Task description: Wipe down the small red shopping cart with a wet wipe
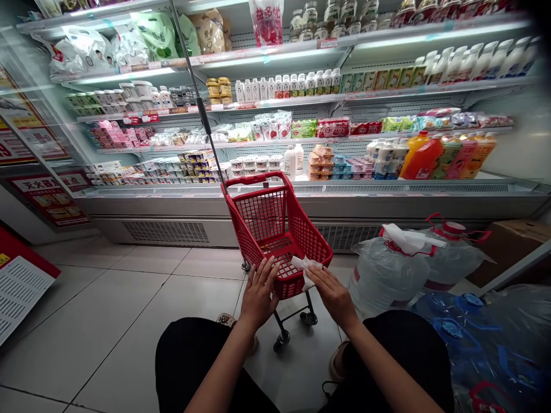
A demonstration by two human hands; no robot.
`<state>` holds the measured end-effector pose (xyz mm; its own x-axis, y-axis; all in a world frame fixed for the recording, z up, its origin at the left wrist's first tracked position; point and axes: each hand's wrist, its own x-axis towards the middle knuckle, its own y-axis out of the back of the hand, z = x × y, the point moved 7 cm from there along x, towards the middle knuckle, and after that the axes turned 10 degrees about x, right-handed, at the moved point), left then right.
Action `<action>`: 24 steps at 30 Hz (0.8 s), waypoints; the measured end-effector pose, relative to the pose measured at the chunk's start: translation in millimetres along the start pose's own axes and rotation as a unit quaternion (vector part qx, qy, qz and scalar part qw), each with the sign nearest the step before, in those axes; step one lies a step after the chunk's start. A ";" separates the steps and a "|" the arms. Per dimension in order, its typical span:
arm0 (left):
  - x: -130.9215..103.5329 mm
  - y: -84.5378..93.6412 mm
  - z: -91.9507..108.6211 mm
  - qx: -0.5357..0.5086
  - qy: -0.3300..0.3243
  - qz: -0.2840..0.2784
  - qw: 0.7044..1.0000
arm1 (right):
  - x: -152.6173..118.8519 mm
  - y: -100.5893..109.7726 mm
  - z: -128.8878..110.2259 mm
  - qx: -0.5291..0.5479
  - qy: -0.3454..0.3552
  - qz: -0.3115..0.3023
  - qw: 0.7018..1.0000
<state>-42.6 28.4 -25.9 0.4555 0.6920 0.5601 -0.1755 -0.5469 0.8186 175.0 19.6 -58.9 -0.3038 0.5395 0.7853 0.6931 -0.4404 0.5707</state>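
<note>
Through my head view the refrigerated display case (297, 206) is the largest thing, its lit shelves full of cartons, bottles and packs. Pale floor tiles (129, 310) spread below it.

In the middle, just before the case, I have the red shopping cart (307, 235). Its glossy plastic basket is tapered, with lattice walls, a rounded handle at the far end and nothing that I can see lying inside. It stands upright on a dark metal frame with small dark wheels, between my two knees and the case. A thin pole (203, 115) with a dark sleeve rises from the cart's left side.

To the right I see large clear jugs (385, 278) with red handles, a crumpled white sheet (408, 238) on top of them, and blue-capped jugs (469, 327) nearer me.

My left hand (257, 293) is open at the near left corner of the basket, fingers extended and slightly parted, fingertips at the rim, thumb apart; it grasps nothing that I can make out. My right hand (332, 291) is at the near right corner, fingers nearly straight and close together, holding a small, rumpled white tissue (306, 268) against the basket rim. Its thumb is mostly hidden from me.
</note>
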 end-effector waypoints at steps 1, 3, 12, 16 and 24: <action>-0.2 -0.3 -0.2 -0.001 -0.003 -0.001 1.000 | -1.0 4.7 8.2 -0.007 0.000 -0.001 1.000; 0.1 -1.4 0.6 -0.004 -0.006 -0.003 1.000 | -3.0 16.6 27.7 -0.024 -0.016 0.008 1.000; 6.2 -0.7 16.3 -0.020 0.015 -0.010 1.000 | 2.8 9.7 5.3 -0.027 -0.051 0.037 0.998; 9.4 4.7 22.0 -0.017 0.013 -0.015 1.000 | 18.8 -6.8 -30.1 -0.014 -0.035 0.000 0.999; 12.2 14.6 45.8 -0.079 -0.105 -0.004 0.991 | 23.3 -22.2 -59.2 0.041 0.024 -0.049 0.998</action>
<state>0.4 7.3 -12.9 0.6255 0.5735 0.5291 -0.2993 -0.4498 0.8415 113.9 -0.6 -39.0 -0.4018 0.5409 0.7389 0.7096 -0.3260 0.6246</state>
